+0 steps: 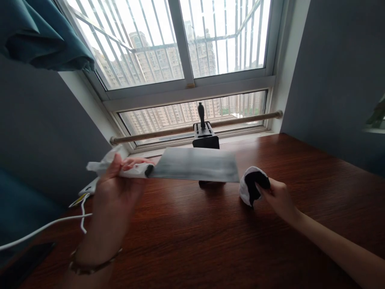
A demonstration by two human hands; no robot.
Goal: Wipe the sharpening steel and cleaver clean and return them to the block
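My left hand [116, 188] is closed around the handle of a cleaver [195, 165]. White wrapping, paper or thin plastic, covers that handle, with a dark collar showing where the blade begins. The broad grey blade is held above the table, points to the right and looks slightly blurred. At its far end my right hand [276, 196] pinches a bunched black-and-white cloth [251, 185]. The cloth is very close to the blade's tip; I cannot tell whether they touch. Behind the blade stands a black knife block [206, 141] with a dark handle [201, 115] sticking up; the blade partly hides it.
The reddish-brown wooden table [186, 237] reaches a barred window. A wooden rod [249, 119] spans the window's lower part. At left lie a white power strip [90, 186], a white cable [45, 229] and a dark flat object [27, 263]. A blue curtain [45, 36] hangs upper left.
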